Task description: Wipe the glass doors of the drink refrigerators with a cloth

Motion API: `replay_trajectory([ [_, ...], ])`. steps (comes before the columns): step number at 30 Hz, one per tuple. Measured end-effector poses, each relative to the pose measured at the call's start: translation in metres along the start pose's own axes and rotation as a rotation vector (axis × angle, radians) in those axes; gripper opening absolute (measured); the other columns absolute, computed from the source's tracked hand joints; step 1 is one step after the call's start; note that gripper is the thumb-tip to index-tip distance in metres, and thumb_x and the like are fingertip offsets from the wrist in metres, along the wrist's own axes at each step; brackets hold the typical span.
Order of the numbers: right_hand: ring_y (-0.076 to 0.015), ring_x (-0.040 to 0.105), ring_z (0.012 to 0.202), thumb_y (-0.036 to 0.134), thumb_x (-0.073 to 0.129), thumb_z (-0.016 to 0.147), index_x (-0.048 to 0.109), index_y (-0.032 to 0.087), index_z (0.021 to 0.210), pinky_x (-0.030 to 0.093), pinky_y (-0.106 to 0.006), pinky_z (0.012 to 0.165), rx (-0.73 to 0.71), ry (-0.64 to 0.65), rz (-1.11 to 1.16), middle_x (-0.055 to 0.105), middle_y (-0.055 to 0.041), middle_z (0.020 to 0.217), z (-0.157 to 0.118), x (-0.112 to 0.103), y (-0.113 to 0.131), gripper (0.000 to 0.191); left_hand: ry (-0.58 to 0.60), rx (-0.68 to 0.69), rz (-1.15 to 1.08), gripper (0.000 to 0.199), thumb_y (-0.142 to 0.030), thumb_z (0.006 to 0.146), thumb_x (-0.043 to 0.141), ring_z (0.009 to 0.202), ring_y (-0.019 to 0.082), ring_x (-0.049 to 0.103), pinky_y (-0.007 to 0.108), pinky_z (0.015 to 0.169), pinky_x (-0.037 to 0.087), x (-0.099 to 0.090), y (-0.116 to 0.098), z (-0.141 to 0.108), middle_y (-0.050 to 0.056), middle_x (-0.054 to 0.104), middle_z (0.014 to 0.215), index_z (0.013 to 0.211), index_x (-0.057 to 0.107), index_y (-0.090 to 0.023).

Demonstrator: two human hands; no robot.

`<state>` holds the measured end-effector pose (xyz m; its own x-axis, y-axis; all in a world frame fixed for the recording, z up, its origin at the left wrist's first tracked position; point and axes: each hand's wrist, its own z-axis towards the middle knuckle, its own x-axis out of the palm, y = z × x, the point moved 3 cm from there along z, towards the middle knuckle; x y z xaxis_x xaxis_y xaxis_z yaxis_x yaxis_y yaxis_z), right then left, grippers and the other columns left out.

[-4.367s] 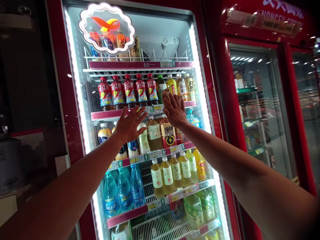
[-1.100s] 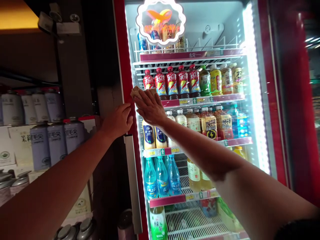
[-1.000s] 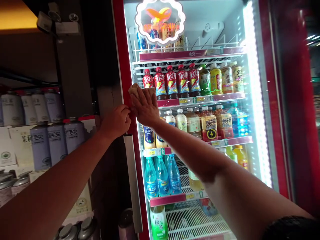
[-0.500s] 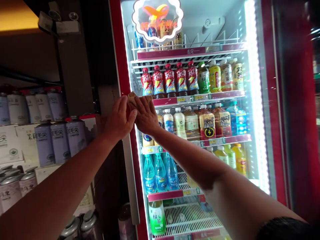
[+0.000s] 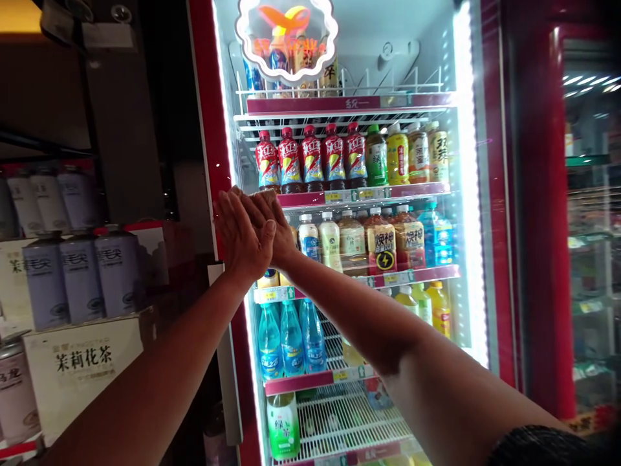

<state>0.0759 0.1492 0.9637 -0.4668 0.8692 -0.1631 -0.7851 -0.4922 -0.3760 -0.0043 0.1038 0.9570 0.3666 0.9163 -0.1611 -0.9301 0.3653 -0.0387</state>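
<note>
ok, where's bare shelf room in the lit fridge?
Wire rack, right of the green-labelled bottle; top shelf, right of the tan bottles. Crowded: the red-capped bottles and the row below, partly behind the right hand.

The brown cloth (image 5: 266,193) looks matt and rumpled before the smooth, clear glass door (image 5: 412,39), whose red frame (image 5: 202,97) is glossy and whose grey handle (image 5: 228,369) has the duller sheen of metal or plastic. Inside, the white wire shelf (image 5: 334,411) looks like coated metal, and the blue bottles (image 5: 292,340) are shiny, see-through plastic. The lilac canisters (image 5: 83,278) have a satin, metal-like finish, the cream box (image 5: 82,382) looks like smooth card, and the black cuff (image 5: 538,446) is rough, fuzzy fabric.
</note>
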Motion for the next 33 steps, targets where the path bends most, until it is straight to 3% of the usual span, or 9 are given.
replay_trajectory([
  [4, -0.0237, 0.021, 0.162, 0.039, 0.039, 0.106, 0.032, 0.028, 0.165, 0.012, -0.051, 0.136, -0.121, 0.052, 0.054, 0.032, 0.0002, 0.171, -0.017, -0.012, -0.022, 0.060, -0.036, -0.016, -0.020, 0.081, -0.052, 0.108, 0.025, 0.162, 0.032, -0.008, 0.067, 0.129, 0.016, 0.010, -0.003, -0.002, 0.014, -0.012, 0.174, 0.162, -0.028, -0.024],
  [9, -0.0257, 0.016, 0.163, 0.042, 0.038, 0.106, 0.038, 0.031, 0.162, 0.010, -0.057, 0.135, 0.052, 0.016, 0.065, 0.028, -0.0003, 0.173, -0.026, -0.030, -0.066, 0.058, 0.010, 0.066, 0.039, 0.077, -0.052, 0.107, 0.029, 0.161, 0.034, -0.010, 0.073, 0.127, 0.009, 0.026, -0.004, -0.004, 0.011, -0.008, 0.175, 0.167, -0.013, -0.027],
  [12, -0.0270, 0.014, 0.163, 0.040, 0.039, 0.105, 0.036, 0.029, 0.163, 0.008, -0.057, 0.135, 0.091, 0.039, 0.056, 0.023, -0.0011, 0.175, -0.032, -0.035, -0.073, 0.059, 0.037, 0.126, 0.083, 0.074, -0.053, 0.107, 0.030, 0.161, 0.033, -0.008, 0.072, 0.127, 0.003, 0.033, -0.004, -0.003, 0.011, -0.001, 0.176, 0.168, -0.003, -0.028],
  [18, -0.0235, 0.018, 0.162, 0.044, 0.033, 0.108, 0.034, 0.031, 0.163, 0.010, -0.052, 0.135, -0.058, 0.074, -0.013, 0.027, -0.0004, 0.174, -0.044, -0.045, -0.085, 0.057, 0.057, 0.119, 0.113, 0.079, -0.066, 0.103, 0.029, 0.163, 0.034, 0.000, 0.068, 0.128, -0.003, 0.042, -0.003, -0.001, 0.012, 0.007, 0.175, 0.168, 0.017, -0.024],
  [24, -0.0295, 0.017, 0.162, 0.044, 0.038, 0.106, 0.035, 0.028, 0.163, 0.009, -0.058, 0.134, 0.089, 0.037, -0.040, 0.026, -0.0031, 0.174, -0.042, -0.045, -0.095, 0.060, 0.037, 0.096, 0.110, 0.089, -0.075, 0.098, 0.027, 0.162, 0.036, 0.004, 0.065, 0.128, -0.004, 0.045, -0.005, -0.002, 0.016, 0.010, 0.174, 0.166, 0.026, -0.018],
  [28, -0.0273, 0.014, 0.163, 0.045, 0.037, 0.106, 0.029, 0.029, 0.165, 0.009, -0.055, 0.135, -0.041, 0.103, -0.036, 0.024, -0.0018, 0.175, -0.065, -0.051, -0.096, 0.062, 0.042, 0.089, 0.107, 0.089, -0.075, 0.097, 0.030, 0.162, 0.036, 0.005, 0.066, 0.128, -0.004, 0.043, -0.007, -0.003, 0.016, 0.011, 0.174, 0.166, 0.027, -0.018],
  [30, -0.0267, 0.014, 0.163, 0.046, 0.036, 0.106, 0.029, 0.029, 0.165, 0.009, -0.054, 0.135, -0.073, 0.134, -0.044, 0.022, -0.0016, 0.175, -0.077, -0.058, -0.108, 0.062, 0.046, 0.083, 0.109, 0.090, -0.075, 0.097, 0.031, 0.162, 0.037, 0.005, 0.066, 0.128, -0.004, 0.043, -0.007, -0.003, 0.016, 0.011, 0.174, 0.166, 0.027, -0.017],
  [33, -0.0278, 0.015, 0.163, 0.049, 0.035, 0.106, 0.029, 0.030, 0.165, 0.012, -0.056, 0.134, -0.005, 0.132, -0.058, 0.023, -0.0017, 0.175, -0.083, -0.067, -0.136, 0.063, 0.041, 0.076, 0.104, 0.090, -0.075, 0.096, 0.034, 0.162, 0.037, 0.005, 0.065, 0.128, -0.004, 0.043, -0.008, -0.004, 0.015, 0.012, 0.174, 0.166, 0.027, -0.018],
])
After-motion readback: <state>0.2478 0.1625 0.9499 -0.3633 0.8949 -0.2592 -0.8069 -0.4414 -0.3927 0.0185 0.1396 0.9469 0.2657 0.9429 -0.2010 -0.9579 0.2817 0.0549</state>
